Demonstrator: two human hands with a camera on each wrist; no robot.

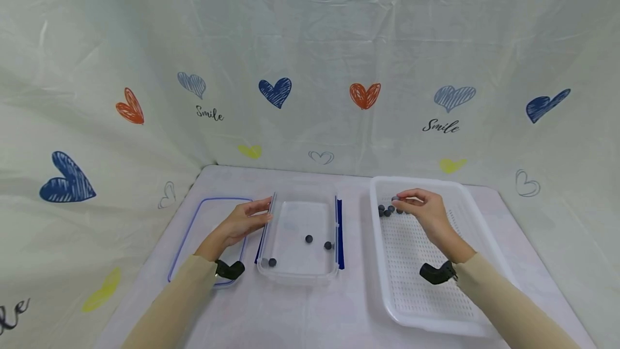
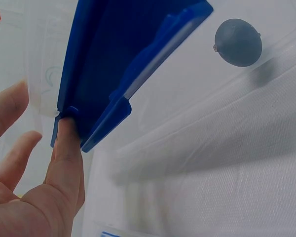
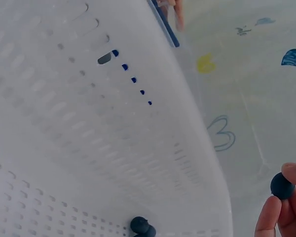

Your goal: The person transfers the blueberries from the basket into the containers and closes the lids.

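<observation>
My right hand (image 1: 428, 214) pinches a small dark ball (image 3: 282, 186) between thumb and fingertips, above the far left part of a white perforated basket (image 1: 426, 306). Several more dark balls (image 1: 387, 213) lie in the basket's far left corner. With its fingers nearly straight, my left hand (image 1: 244, 220) rests at the left rim of a clear plastic box (image 1: 297, 272). One of its fingertips touches the blue side latch (image 2: 103, 59), which hangs outward. Inside the box, three dark balls (image 1: 309, 239) lie apart; the left wrist view shows one (image 2: 238, 43) with small nubs on its sides.
Left of the box lies a clear lid with a blue seal (image 1: 186, 241), partly under my left forearm. Another blue latch (image 1: 340, 236) hangs at the box's right side. A white curtain with printed hearts (image 1: 310, 42) stands behind the table (image 1: 290, 316).
</observation>
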